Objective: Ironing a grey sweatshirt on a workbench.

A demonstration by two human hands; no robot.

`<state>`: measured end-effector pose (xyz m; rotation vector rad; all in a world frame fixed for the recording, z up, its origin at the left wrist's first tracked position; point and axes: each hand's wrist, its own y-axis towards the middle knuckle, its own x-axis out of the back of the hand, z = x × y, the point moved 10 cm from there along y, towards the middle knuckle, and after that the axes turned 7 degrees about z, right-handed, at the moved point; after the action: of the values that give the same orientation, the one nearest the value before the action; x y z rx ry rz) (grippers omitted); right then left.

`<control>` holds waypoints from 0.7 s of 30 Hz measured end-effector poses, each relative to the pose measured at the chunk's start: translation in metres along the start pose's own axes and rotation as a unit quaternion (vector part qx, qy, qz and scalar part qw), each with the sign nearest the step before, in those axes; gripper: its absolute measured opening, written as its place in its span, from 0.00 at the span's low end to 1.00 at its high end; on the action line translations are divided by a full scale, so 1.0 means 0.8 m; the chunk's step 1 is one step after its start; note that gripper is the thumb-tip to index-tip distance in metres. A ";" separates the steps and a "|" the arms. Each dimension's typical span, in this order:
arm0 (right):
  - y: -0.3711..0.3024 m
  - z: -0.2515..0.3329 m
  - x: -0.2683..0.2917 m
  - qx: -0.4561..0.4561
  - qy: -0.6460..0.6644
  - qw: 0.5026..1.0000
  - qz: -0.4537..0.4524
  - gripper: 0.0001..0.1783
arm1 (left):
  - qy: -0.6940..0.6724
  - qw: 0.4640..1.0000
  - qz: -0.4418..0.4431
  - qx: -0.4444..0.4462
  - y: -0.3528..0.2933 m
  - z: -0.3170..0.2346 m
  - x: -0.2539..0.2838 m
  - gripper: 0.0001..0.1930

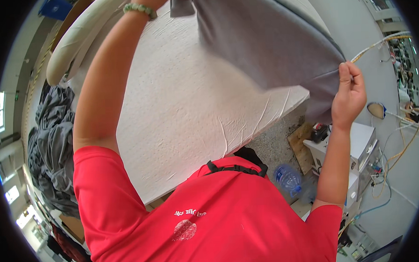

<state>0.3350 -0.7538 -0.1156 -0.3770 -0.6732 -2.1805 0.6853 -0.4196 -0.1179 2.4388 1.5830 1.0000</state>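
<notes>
Fingers [345,74] of the right hand [349,100]: thumb and forefinger pressed together, pinching the right-hand edge of the grey cloth [266,34]. Fingers of the left hand [153,0]: cut off by the upper edge of the view; whether they grip the cloth cannot be told.

Position: the cloth is held up above the white padded surface [172,114], its right part hanging past the corner of that surface. From the right fingers, the cloth extends leftward and away from the body. Its visible long axis runs obliquely, from the top edge near the left hand down to the right. The right hand is nearer, being in contact; the left hand is just beside a small flap at the cloth's upper left end.

Appearance: plain mid-grey, matte, softly draped, with a faint seam line close to the right hand. The lower left edge is blurred.
</notes>
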 end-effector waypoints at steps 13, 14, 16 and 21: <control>-0.133 0.043 -0.155 0.178 -0.102 0.960 0.189 0.10 | 0.071 0.987 0.096 -0.107 -0.064 0.140 -0.024 0.11; -0.150 0.037 -0.169 0.166 -0.086 0.959 0.211 0.10 | 0.123 0.982 0.127 -0.060 -0.081 0.155 -0.029 0.11; -0.182 0.032 -0.192 0.156 -0.069 0.958 0.232 0.10 | 0.176 0.972 0.156 -0.013 -0.121 0.173 -0.022 0.10; -0.254 0.041 -0.256 0.175 -0.016 0.917 0.357 0.10 | 0.174 0.970 0.167 0.035 -0.203 0.197 0.005 0.09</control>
<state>0.3083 -0.4999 -0.2549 -0.3905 -0.7765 -1.3350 0.6443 -0.2960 -0.3029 2.7620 1.3249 1.5227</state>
